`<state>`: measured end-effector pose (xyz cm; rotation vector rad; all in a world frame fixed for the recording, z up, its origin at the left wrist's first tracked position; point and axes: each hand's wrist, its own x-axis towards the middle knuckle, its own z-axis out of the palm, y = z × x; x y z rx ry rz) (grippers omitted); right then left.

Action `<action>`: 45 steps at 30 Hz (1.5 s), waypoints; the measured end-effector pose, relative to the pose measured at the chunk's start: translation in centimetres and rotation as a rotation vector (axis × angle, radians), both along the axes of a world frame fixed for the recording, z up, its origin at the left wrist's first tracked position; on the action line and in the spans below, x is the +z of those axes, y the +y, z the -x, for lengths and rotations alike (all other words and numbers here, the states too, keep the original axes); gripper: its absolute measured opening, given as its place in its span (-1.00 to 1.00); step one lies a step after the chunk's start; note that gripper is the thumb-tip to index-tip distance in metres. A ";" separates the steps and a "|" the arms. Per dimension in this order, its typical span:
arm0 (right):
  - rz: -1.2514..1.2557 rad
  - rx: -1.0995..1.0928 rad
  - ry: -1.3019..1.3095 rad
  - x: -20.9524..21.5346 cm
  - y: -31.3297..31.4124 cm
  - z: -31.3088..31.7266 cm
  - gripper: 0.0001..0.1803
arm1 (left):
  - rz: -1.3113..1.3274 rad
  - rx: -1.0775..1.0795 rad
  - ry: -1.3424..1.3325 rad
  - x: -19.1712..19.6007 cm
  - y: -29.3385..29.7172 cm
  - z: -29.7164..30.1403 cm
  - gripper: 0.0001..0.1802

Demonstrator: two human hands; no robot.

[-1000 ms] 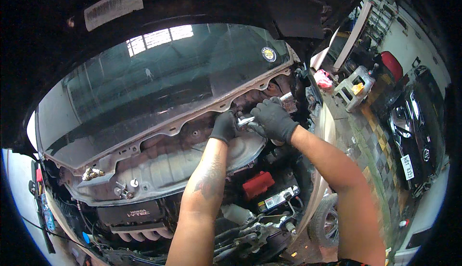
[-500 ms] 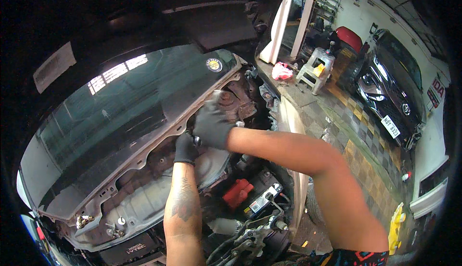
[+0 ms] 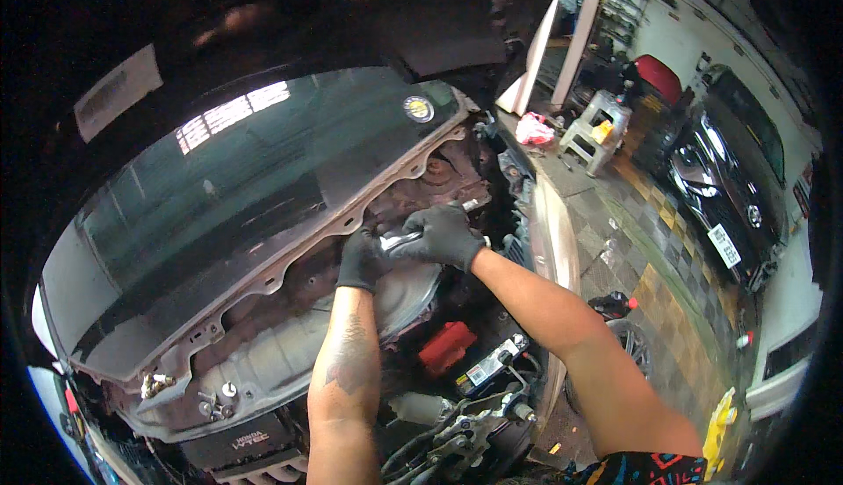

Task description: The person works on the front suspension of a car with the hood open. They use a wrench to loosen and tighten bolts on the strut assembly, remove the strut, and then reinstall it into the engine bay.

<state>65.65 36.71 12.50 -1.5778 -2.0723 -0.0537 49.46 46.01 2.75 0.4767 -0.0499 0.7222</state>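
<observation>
I lean over a car's engine bay [image 3: 290, 353] under the raised hood. Both my hands wear black gloves. My right hand [image 3: 443, 235] is closed around a shiny metal wrench [image 3: 399, 241], deep at the back of the bay near the base of the windshield [image 3: 228, 178]. My left hand [image 3: 360, 258] sits just left of it, fingers curled down on the part under the wrench's end. What the wrench bears on is hidden by the gloves.
A red battery cover [image 3: 446, 346] and hoses lie below my arms. Loose bolts [image 3: 211, 402] rest at the lower left of the bay. To the right are a tiled floor, a white stool [image 3: 593, 129] and a parked black car [image 3: 729, 186].
The view has swung, so the hands sit lower and more central now. Both gloved hands stay together on the wrench at the same spot.
</observation>
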 end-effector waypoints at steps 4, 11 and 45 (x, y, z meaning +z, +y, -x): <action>0.080 0.061 -0.231 1.2 1.1 0.6 -0.66 | 0.044 0.120 0.089 -2.4 1.1 0.6 -0.63; 0.060 0.364 -0.168 5.6 2.8 7.4 -0.81 | 0.031 0.240 0.411 0.0 -0.1 0.6 -0.65; -0.199 0.576 -1.117 12.3 3.8 2.4 -0.80 | 0.128 0.422 0.514 3.0 -2.2 -1.0 -0.75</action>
